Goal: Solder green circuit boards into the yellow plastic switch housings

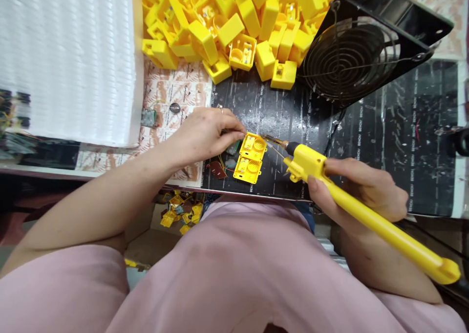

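My right hand (pixel 361 191) is wrapped around a yellow soldering gun (pixel 351 201), its tip pointing left. That tip is close to the upper right corner of two small yellow plastic housings (pixel 252 152), which lie side by side on the black mat. My left hand (pixel 216 135) pinches at the housings' upper left edge; what sits between its fingertips is too small to make out. Beside the housings, partly below my left fingers, are a green circuit board (pixel 233 148) and a brown circuit board (pixel 217 169) with thin coloured wires.
A large heap of yellow plastic cases (pixel 242 25) covers the back of the bench. At the back right stands a black fan (pixel 351 54) with a wire guard. White foam sheeting (pixel 69 54) lies at left. Below the bench edge, a cardboard box (pixel 146 235) holds yellow parts.
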{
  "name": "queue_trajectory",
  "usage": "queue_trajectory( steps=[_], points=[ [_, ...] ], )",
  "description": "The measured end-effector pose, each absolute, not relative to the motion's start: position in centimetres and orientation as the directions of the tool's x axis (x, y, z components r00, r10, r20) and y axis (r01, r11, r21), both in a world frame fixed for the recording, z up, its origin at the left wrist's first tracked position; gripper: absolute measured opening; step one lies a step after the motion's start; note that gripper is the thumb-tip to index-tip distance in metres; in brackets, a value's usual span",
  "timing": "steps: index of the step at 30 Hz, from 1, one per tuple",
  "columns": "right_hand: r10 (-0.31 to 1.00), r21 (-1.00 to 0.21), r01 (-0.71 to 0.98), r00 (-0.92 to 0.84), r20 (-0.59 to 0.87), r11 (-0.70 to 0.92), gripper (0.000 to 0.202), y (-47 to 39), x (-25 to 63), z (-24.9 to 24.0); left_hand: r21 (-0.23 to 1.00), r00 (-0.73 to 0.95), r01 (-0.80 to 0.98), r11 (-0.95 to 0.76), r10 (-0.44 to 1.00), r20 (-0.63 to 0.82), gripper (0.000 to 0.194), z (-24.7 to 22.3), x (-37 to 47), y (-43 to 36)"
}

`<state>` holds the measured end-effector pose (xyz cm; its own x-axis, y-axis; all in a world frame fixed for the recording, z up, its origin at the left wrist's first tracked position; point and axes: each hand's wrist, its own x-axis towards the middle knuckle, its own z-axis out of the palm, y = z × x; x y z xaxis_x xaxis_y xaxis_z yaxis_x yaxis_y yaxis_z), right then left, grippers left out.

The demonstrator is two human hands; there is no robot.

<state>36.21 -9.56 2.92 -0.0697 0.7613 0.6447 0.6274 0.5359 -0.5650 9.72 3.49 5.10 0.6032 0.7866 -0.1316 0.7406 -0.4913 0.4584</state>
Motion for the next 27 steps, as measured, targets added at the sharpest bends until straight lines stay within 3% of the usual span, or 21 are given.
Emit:
queue_trajectory(
  steps=[5,9,14,19,27],
  points=[
    [0.763,-0.544,0.67,-0.053,0.645,0.506,0.065,-9.8,36.0,2.7,0.563,0.528,0.723,-0.401,0.846,-0.075,0.025,4.2,9.6,3.5],
    [0.77,-0.563,0.668,-0.024,0.637,0.487,0.057,-10.1,36.8,2.6,0.523,0.599,0.705,-0.478,0.797,-0.08,0.023,4.6,9.6,3.7],
    [0.783,-0.662,0.517,-0.027,0.621,0.543,0.041,-10.1,37.2,3.2,0.448,0.646,0.717,-0.534,0.751,-0.138,0.021,5.1,9.4,3.2],
    [0.727,-0.538,0.524,-0.267,0.632,0.66,0.028,-9.1,37.0,4.1,0.384,0.642,0.74,-0.552,0.749,-0.162,0.02,4.8,9.7,2.7],
    [0.673,-0.415,0.575,-0.358,0.648,0.705,0.025,-8.6,36.3,4.5,0.239,0.677,0.734,-0.636,0.715,-0.177,0.026,5.4,10.3,2.5]
  ],
)
